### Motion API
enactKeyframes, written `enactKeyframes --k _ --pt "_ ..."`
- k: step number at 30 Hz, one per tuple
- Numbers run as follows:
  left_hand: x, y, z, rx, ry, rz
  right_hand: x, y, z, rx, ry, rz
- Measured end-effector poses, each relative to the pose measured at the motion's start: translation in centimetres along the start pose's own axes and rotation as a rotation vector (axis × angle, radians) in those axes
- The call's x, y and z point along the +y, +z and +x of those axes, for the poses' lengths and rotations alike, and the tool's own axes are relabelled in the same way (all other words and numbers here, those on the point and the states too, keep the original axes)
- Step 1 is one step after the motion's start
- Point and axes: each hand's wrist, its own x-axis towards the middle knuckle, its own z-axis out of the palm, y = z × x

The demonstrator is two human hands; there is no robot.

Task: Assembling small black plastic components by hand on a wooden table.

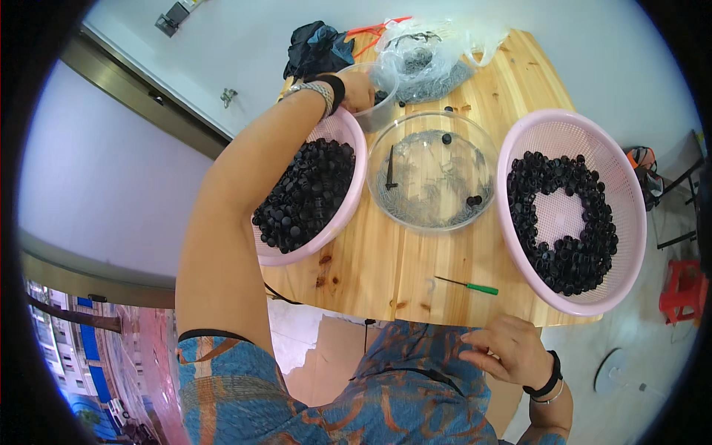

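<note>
My left arm reaches across the pink basket on the left [357, 185], which is heaped with small black caps [308, 193]. My left hand [359, 92] is at the clear plastic tub [378, 115] behind it; its fingers are mostly hidden, so a grip cannot be made out. Close to the table's front edge hangs my right hand [508, 348], loosely bent, thumb and fingers apart and nothing between them. A round clear tray [432, 222] in the middle bears many small metal pieces, a black spike-like piece [390, 170] and a few black caps.
Another pink basket [633, 259] on the right holds a ring of black parts [564, 271]. A green-handled screwdriver [480, 288] lies near the front edge. Clear bags of metal pieces [437, 83] and a dark bag [315, 50] sit at the back. A red stool [681, 293] stands on the floor.
</note>
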Motion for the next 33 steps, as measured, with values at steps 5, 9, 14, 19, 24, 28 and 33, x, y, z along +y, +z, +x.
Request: enactKeyframes --k 5,9,14,19,24,28,33 --pt "-2.0 1.0 1.1 0.090 0.013 -0.328 0.0 0.3 1.1 -0.054 -0.003 -0.021" --pt "-2.8 1.5 1.9 0.243 0.114 -0.017 -1.1 0.1 1.7 -0.073 -0.036 -0.040" --pt "-1.8 1.4 1.6 0.190 0.106 0.030 -2.9 -0.7 3.1 -0.077 -0.081 -0.130" --pt "-1.8 2.1 0.8 0.295 0.131 0.091 -5.5 -1.8 6.7 -0.123 -0.114 -0.333" --pt "-0.6 1.6 0.4 0.375 0.098 0.086 -5.1 -3.2 12.4 -0.103 0.140 -0.237" --pt "-3.0 1.6 -0.1 0.450 0.021 -0.146 -1.8 -3.0 18.1 -0.134 0.210 -0.398" --pt "-1.5 -1.3 -5.7 0.486 0.207 -0.331 3.5 -0.6 21.8 -0.277 0.351 -0.825"
